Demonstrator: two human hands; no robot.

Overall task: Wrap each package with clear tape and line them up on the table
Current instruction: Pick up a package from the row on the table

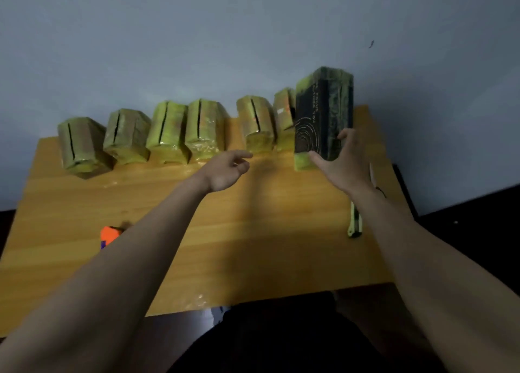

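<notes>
two bare forearms reach out over the wooden counter (pixel 197 232) from the six o'clock edge. nearest, at about eight o'clock, a small orange and purple object (pixel 109 236) lies on the counter, half hidden behind the left forearm; i cannot tell what it is. at about four o'clock, just left of the right forearm, a slim dark and yellowish tool (pixel 354 223) lies on the wood, too blurred to name.

further out, the left hand (pixel 225 170) hovers near the middle of the counter, its grip slack, fingers loosely curled and holding nothing, clear of the packages. the right hand (pixel 342 164) is at two o'clock, its grip spread apart with straight fingers; the thumb tip touches the lower front of the tall dark package (pixel 323 116) and the fingertips sit against its right side.

that tall package stands upright at the right end of the row, black with faint pale rings and lettering, yellow-green at its edges, glossy with tape. to its left, along the far edge from ten o'clock to one o'clock, i count six smaller yellow-green packages (pixel 166 133), each shiny with clear tape and each showing a dark slit down its face. so seven packages in all, one row, standing close together. behind them is a plain pale wall (pixel 253 35).
</notes>
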